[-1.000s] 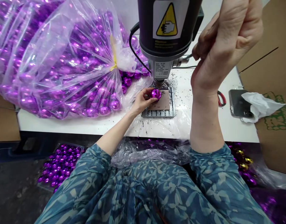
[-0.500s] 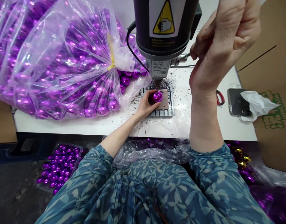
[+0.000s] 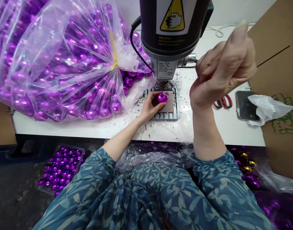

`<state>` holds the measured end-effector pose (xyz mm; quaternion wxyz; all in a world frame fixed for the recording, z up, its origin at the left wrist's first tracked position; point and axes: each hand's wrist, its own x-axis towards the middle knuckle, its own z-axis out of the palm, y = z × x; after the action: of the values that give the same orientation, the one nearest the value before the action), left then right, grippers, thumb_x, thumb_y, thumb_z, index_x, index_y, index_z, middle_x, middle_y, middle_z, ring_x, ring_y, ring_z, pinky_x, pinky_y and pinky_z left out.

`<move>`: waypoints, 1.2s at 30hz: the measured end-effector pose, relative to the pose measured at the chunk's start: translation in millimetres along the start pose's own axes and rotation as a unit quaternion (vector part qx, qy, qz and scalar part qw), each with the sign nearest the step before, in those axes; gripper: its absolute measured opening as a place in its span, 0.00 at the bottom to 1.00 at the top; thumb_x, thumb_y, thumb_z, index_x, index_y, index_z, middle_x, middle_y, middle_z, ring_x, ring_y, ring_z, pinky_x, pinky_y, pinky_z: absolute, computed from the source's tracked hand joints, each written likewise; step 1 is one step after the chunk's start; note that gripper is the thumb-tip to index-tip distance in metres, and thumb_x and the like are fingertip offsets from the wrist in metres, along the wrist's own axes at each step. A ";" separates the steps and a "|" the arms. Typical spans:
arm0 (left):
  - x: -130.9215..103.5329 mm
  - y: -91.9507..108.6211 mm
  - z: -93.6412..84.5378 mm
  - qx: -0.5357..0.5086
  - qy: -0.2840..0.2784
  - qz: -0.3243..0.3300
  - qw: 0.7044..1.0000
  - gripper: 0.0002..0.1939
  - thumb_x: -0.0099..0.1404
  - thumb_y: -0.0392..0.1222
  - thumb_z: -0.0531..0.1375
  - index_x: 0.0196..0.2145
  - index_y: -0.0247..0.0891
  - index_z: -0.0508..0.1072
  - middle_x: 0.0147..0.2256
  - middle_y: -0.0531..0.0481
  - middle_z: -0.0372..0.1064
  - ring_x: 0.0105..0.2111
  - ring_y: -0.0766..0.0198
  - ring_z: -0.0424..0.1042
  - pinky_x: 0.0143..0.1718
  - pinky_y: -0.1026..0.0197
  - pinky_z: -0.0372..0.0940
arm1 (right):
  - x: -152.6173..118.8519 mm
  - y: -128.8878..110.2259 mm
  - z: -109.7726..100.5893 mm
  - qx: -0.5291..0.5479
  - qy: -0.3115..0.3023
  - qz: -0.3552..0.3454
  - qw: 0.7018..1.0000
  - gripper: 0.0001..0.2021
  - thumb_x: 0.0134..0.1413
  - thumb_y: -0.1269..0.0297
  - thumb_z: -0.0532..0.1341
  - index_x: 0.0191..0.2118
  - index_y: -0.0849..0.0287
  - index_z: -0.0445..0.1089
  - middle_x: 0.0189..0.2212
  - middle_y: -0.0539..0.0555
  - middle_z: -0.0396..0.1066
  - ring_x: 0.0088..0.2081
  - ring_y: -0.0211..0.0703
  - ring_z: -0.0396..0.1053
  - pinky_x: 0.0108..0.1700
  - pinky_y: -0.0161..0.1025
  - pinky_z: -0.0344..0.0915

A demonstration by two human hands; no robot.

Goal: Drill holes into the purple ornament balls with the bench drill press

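Note:
Between the thumb and fingers of my left hand [image 3: 150, 107] is a shiny purple mirrored ball [image 3: 163, 98], pinched from its left side. The ball rests on a brown square board [image 3: 169, 107] over a slotted metal base plate [image 3: 176, 111]. Straight above it is the chuck [image 3: 163, 84] of a black drill press [image 3: 171, 44]; its thin bit reaches down to the ball's top. My right hand [image 3: 225, 70] is raised at the machine's right and closed around the feed lever [image 3: 194, 59], whose grip is mostly hidden by the fingers.
A big clear bag [image 3: 65, 64] of purple balls, tied in yellow, fills the left. Red-handled scissors [image 3: 223, 102], a phone [image 3: 247, 107] and crumpled tissue [image 3: 268, 108] lie right, beside a cardboard box [image 3: 278, 64]. Dark shavings surround the base. A tray of balls [image 3: 61, 169] sits lower left.
My right hand has come down and slightly left with the lever, uncovering more of the scissors. My left hand keeps the ball under the bit. The view has shifted slightly.

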<state>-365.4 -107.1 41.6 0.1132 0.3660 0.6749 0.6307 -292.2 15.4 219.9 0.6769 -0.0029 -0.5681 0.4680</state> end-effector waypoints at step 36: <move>-100.3 59.4 -20.6 0.105 -0.211 0.137 0.962 0.20 0.70 0.60 0.68 0.48 0.45 0.75 0.39 0.48 0.79 0.38 0.58 0.79 0.41 0.51 0.77 | 53.4 -2.3 25.9 0.110 -0.019 0.106 0.988 0.20 0.67 0.76 0.48 0.23 0.58 0.65 0.11 0.41 0.47 0.14 0.23 0.48 0.20 0.29 0.41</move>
<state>-286.3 -190.5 69.8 0.1262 0.5899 0.6413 0.4741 -315.2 34.5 271.3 0.6088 0.0199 -0.5225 0.5966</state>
